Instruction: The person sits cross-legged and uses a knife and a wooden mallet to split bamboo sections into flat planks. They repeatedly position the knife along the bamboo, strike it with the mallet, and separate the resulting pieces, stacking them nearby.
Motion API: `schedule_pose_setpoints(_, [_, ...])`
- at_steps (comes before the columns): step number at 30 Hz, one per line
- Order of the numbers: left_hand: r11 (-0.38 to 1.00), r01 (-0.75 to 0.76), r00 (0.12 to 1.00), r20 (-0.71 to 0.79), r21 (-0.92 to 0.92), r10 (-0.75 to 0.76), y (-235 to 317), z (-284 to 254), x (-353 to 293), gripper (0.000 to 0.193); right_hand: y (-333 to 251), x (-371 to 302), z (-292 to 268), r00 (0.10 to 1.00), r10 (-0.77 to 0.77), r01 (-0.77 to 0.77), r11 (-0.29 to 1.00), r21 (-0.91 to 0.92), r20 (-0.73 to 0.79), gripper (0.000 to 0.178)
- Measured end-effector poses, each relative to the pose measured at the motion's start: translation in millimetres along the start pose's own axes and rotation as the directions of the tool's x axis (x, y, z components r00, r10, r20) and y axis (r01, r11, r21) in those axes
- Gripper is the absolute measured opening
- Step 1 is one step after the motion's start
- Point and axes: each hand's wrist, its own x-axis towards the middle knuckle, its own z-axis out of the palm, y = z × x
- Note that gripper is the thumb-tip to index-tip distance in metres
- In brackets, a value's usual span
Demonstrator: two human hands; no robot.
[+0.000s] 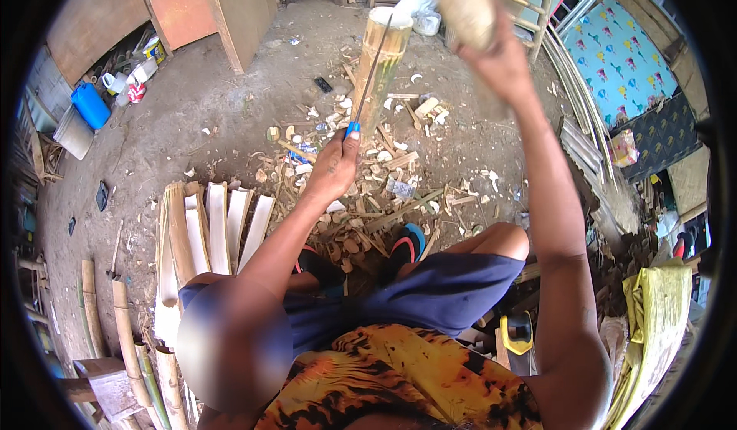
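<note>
My left hand [335, 165] is closed round the blue handle of a long knife [373, 73]. Its dark blade points away from me, and its tip overlaps the open top of a bamboo section [393, 44] standing upright on the ground. Whether the edge has entered the bamboo I cannot tell. Raised to the right of the bamboo, my right hand [503, 65] grips a thick, pale wooden block [461, 8]. That block is blurred and cut off by the upper rim of the picture.
Bamboo chips [399, 161] litter the dirt floor around my feet. Split bamboo pieces [217, 230] lean together at my left, with bamboo poles [127, 330] behind them. A yellow-handled saw [516, 338] lies by my right hip. A blue container [90, 106] stands far left.
</note>
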Motion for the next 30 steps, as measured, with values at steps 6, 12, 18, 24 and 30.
schedule_pose_setpoints(6, [0.946,-0.046,0.996,-0.058,0.32,0.068,-5.9,-15.6,24.9,0.062,-59.3,40.5,-23.5,0.941,-0.164,0.223,0.958,0.18,-0.296,0.083])
schedule_pose_setpoints(12, [0.885,-0.05,0.999,0.019,0.462,0.047,7.9,-36.3,18.8,0.047,42.1,-20.2,66.3,0.859,0.157,-0.007,0.955,-0.296,0.487,0.103])
schedule_pose_setpoints(18, [0.83,-0.072,0.993,-0.041,0.554,0.113,-7.1,-29.7,33.1,0.036,8.6,14.3,-0.9,0.996,-0.007,0.009,0.999,-0.033,0.086,0.1])
schedule_pose_setpoints(24, [0.848,-0.061,0.997,-0.005,0.526,0.075,-34.5,-38.5,46.4,0.039,-19.1,4.1,32.2,0.962,-0.164,0.157,0.986,-0.048,-0.218,0.09])
schedule_pose_setpoints(30, [0.842,-0.038,0.999,0.021,0.538,0.032,-48.7,-38.9,48.1,0.042,85.4,-63.4,138.5,0.846,0.162,-0.129,0.987,-0.1,0.509,0.107])
